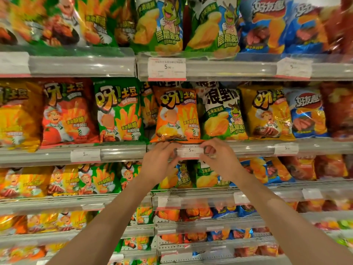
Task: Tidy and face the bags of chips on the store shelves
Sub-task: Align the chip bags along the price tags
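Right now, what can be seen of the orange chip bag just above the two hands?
The orange chip bag is glossy, crinkled film printed with bold characters, a cartoon chef and fries. It stands upright, tilted slightly, facing out on the second shelf from the top, between a green bag behind its left edge and a white-and-green bag on its right. Its bottom seam overhangs the shelf edge, where the left hand and right hand reach it.

An orange foil chip bag [176,115] stands on the second shelf's clear plastic rail [122,153], between a green foil chip bag [118,111] to its left and a white-and-green foil chip bag [223,113] to its right. Just below it, a white paper price tag [190,151] sits on the rail, the left hand [160,163] on its left end and the right hand [219,159] on its right end.
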The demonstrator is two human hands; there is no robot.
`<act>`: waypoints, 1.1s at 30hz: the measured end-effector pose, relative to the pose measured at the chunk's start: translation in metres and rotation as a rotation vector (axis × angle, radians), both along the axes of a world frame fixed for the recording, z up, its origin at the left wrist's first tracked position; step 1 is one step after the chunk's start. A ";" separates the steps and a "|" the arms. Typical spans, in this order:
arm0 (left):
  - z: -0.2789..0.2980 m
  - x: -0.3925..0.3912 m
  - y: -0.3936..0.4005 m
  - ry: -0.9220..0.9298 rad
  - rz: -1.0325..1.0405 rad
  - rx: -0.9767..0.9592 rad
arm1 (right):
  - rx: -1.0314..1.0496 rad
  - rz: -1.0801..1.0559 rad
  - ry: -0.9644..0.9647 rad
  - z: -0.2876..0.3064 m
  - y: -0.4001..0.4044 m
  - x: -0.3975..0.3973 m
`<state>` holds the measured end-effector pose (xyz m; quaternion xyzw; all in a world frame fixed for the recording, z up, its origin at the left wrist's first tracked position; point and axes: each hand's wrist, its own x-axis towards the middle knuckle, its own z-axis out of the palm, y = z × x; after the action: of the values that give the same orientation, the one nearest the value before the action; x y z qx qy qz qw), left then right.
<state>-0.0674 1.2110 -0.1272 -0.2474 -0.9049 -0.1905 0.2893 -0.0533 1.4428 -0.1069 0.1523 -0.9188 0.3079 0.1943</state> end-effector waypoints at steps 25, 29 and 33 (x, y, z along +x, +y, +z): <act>0.001 0.003 -0.002 -0.149 -0.061 0.103 | -0.392 0.219 -0.165 0.076 -0.046 -0.058; -0.001 0.003 -0.004 -0.145 -0.067 0.130 | -0.404 0.199 -0.229 0.062 -0.049 -0.062; -0.001 0.002 -0.004 -0.152 -0.077 0.140 | -0.395 0.183 -0.254 0.062 -0.050 -0.066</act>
<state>-0.0651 1.2073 -0.1279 -0.2461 -0.8984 -0.2826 0.2288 -0.1197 1.3929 -0.0446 0.1542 -0.8403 0.5143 0.0746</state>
